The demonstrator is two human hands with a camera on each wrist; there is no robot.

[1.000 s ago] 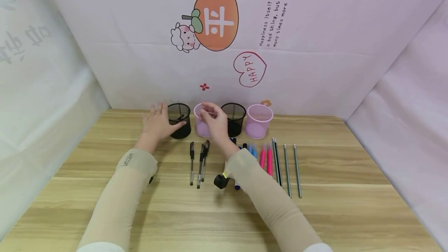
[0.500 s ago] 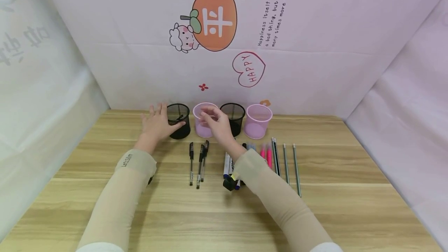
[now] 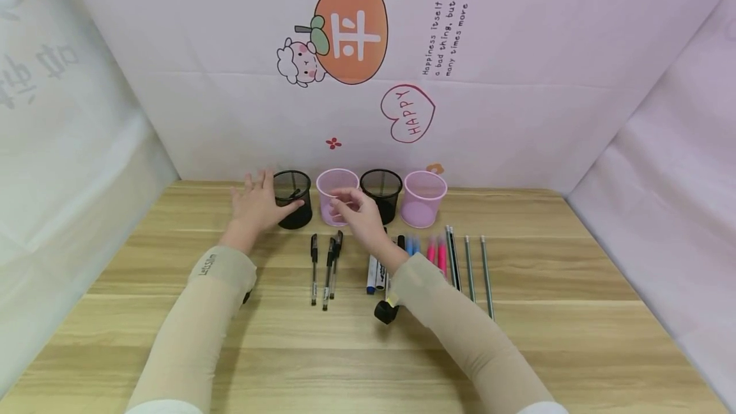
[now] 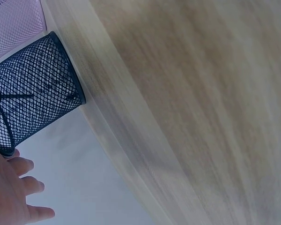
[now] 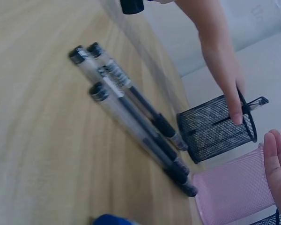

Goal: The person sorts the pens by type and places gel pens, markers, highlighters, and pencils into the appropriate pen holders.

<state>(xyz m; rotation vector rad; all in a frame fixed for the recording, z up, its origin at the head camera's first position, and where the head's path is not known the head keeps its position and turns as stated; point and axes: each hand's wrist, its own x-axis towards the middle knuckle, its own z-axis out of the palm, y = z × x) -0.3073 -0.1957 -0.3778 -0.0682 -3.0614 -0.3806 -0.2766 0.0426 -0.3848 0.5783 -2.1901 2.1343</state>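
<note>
My left hand [image 3: 253, 209] rests at the left black mesh pen cup [image 3: 294, 213], thumb across its front and the other fingers spread at its left side. That cup [image 4: 37, 89] holds a black pen [image 5: 258, 103], leaning with its end above the rim. My right hand [image 3: 359, 216] hovers in front of the left pink mesh cup [image 3: 329, 206], fingers loosely bent and holding nothing. Several black-capped gel pens [image 3: 329, 267] lie below the cups. Under my right forearm are white markers [image 3: 372, 276], partly hidden.
Along the wall stand another black cup [image 3: 382, 200] and a second pink cup [image 3: 424, 200]. Blue highlighters [image 3: 412, 245], pink highlighters [image 3: 441, 254] and several grey pencils [image 3: 487, 276] lie in rows on the wooden table [image 3: 276, 350].
My right hand has drawn back a little to the right and toward me from the left pink cup, uncovering more of it and some markers. My left hand stays at the black cup.
</note>
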